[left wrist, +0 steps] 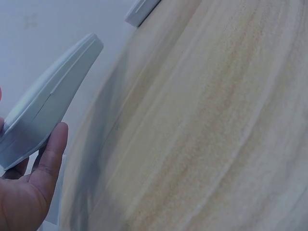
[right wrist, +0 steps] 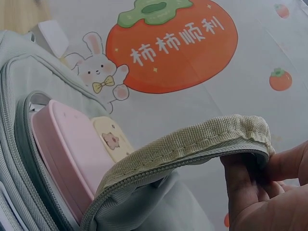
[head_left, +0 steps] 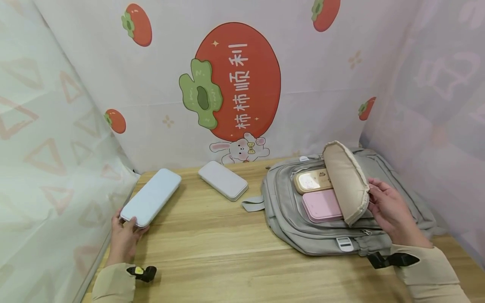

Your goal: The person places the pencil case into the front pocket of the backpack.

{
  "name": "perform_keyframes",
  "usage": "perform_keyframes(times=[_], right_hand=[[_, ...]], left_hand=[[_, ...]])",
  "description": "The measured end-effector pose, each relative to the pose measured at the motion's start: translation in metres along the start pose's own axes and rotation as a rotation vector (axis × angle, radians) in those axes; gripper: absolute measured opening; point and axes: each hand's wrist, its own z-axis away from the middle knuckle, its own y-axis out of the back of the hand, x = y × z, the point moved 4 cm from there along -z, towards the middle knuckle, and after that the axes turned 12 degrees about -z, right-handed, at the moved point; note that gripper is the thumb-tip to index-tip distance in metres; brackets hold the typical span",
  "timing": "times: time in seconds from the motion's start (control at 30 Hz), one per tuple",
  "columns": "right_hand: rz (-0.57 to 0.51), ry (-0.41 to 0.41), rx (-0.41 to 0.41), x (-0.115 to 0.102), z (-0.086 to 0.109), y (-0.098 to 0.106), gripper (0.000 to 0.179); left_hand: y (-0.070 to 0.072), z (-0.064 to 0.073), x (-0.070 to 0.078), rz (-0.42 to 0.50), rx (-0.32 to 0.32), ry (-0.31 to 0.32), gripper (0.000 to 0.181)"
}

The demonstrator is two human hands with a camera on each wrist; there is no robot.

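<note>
Gripping a pale blue case (head_left: pixel 151 198) with the left hand (head_left: pixel 124 237), well to the left of the backpack (head_left: pixel 278 210) — by one end only, the end farther from the backpack, with thumb pressed on the upper side and bent fingers tucked beneath. Holding it lifted off the table (head_left: pixel 227 252), with a gap visible below in the left wrist view. Reaching nearly straight forward on that side from a beige sleeve (head_left: pixel 113 282). Pinching with the right hand (head_left: pixel 392 210) the edge of a cream flap (head_left: pixel 346 185) on the backpack, with thumb and bent fingers close together about the cloth and only a small hollow between. Holding this flap raised and folded over toward the right side of the backpack. Slanting in with the right forearm across the backpack's near right edge, with wrist and fingers angled leftward. Revealing beneath the raised flap a cream case (head_left: pixel 312 181) and a pink case (head_left: pixel 322 206), side by side in the backpack's pocket (right wrist: pixel 30 144) — both partly hidden by the flap in the head view. Leaving untouched a pale grey case (head_left: pixel 223 181), flat on the table between the backpack and the blue case.
</note>
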Motion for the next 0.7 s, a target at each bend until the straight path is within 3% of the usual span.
perform_keyframes(times=[0.23,0.4,0.7], right_hand=[[0.002,0.002,-0.009,-0.0005,-0.0008,0.0008,0.019],[-0.009,0.003,-0.01,-0.0004,-0.0009,0.0021,0.018],[-0.005,0.001,-0.004,-0.0008,0.0002,0.0016,0.016]], left_hand=[[-0.0004,0.0004,0.0012,0.083,0.0,0.032,0.061],[-0.0005,0.0018,0.0032,0.128,-0.035,0.031,0.056],[-0.0011,0.0011,0.0025,0.105,-0.068,0.03,0.053]])
